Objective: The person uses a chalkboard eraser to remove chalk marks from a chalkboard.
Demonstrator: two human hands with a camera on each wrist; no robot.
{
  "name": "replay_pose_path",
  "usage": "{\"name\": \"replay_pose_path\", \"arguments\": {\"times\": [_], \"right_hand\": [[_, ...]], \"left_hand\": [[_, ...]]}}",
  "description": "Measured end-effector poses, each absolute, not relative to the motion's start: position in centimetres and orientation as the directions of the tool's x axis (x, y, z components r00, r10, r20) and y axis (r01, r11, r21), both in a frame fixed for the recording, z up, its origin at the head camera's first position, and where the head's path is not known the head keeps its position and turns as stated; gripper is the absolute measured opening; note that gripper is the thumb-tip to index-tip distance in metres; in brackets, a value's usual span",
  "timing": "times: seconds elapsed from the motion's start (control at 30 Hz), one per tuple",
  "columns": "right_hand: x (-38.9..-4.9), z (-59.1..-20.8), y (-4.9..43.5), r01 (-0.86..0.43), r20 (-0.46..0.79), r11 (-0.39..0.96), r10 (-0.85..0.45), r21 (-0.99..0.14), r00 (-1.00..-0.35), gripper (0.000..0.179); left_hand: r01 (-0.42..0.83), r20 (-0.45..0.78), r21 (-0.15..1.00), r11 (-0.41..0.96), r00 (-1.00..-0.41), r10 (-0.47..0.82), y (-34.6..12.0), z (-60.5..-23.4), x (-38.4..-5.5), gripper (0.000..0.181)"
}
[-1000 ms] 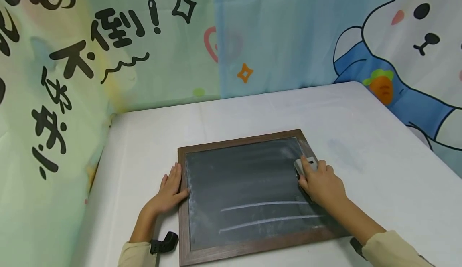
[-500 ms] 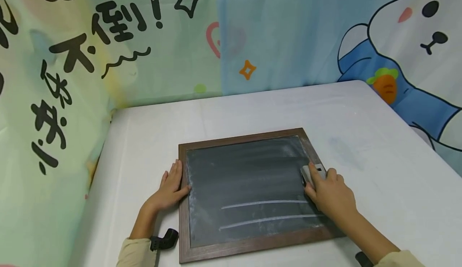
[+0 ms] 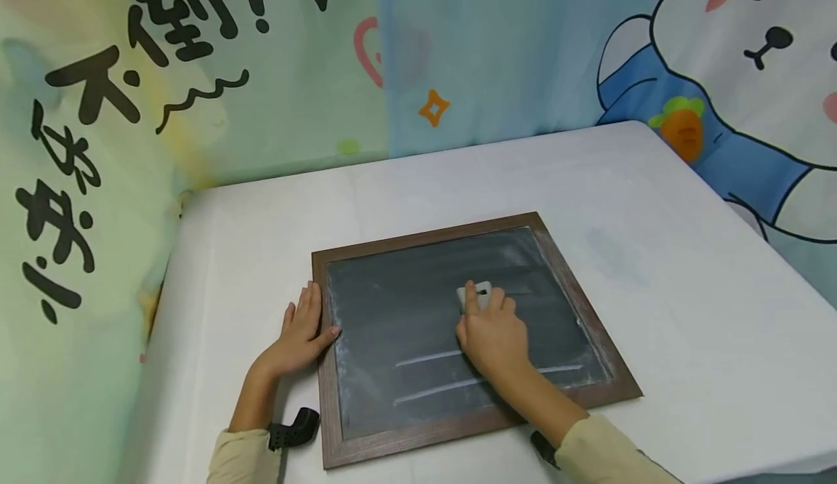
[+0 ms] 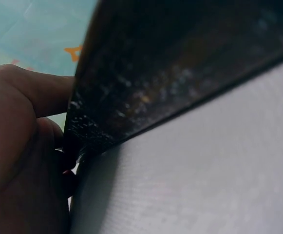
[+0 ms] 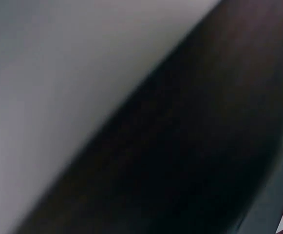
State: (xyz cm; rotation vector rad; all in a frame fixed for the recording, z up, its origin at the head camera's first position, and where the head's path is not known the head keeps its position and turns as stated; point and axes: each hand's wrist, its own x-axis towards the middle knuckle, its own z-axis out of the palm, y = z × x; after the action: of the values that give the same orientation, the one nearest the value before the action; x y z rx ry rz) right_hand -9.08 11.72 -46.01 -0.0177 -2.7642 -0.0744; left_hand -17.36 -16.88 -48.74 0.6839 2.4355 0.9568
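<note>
A chalkboard with a brown wooden frame lies on the white table. My left hand rests on the frame's left side, fingers straight along the edge and thumb on top. In the left wrist view, that hand is against the board's edge. Near the middle of the board, my right hand grips a pale grey chalkboard eraser, its index finger extended over the top. Two white chalk lines cross the lower part, partly hidden by the right forearm. The right wrist view is blurred, mostly dark board edge.
The white table extends behind and right of the board. A printed cloth with a cartoon rabbit hangs at the back, and another lettered cloth hangs on the left. Each wrist wears a black device.
My right hand has carried the eraser from the board's right side leftward to near its middle. My left hand stays on the frame. The head view has shifted slightly.
</note>
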Motion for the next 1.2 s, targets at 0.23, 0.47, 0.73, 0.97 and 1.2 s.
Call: {"name": "replay_pose_path", "arguments": {"times": [0.23, 0.47, 0.73, 0.97, 1.2], "right_hand": [[-10.5, -46.0, 5.6, -0.064, 0.367, 0.993, -0.096, 0.099, -0.925, 0.045], [-9.7, -45.9, 0.3, -0.144, 0.249, 0.981, -0.173, 0.129, -0.953, 0.049], [-9.0, -45.8, -1.7, -0.138, 0.145, 0.987, -0.15, 0.086, -0.978, 0.05], [-9.1, -45.5, 1.5, -0.118, 0.225, 0.99, -0.134, 0.083, -0.965, 0.048], [-8.4, -45.3, 11.3, 0.051, 0.279, 0.999, 0.053, -0.015, -0.959, 0.047]], "left_hand": [[0.26, -0.208, 0.717, 0.647, -0.806, 0.554, -16.7, -48.8, -17.2, 0.077], [0.247, -0.212, 0.736, 0.631, -0.8, 0.561, -15.1, -49.7, -17.2, 0.073], [0.264, -0.202, 0.723, 0.638, -0.803, 0.561, -15.1, -50.1, -16.8, 0.063], [0.285, -0.174, 0.726, 0.626, -0.804, 0.568, -15.9, -49.1, -16.9, 0.063], [0.306, -0.184, 0.699, 0.647, -0.797, 0.575, -16.6, -48.6, -17.1, 0.063]]}}
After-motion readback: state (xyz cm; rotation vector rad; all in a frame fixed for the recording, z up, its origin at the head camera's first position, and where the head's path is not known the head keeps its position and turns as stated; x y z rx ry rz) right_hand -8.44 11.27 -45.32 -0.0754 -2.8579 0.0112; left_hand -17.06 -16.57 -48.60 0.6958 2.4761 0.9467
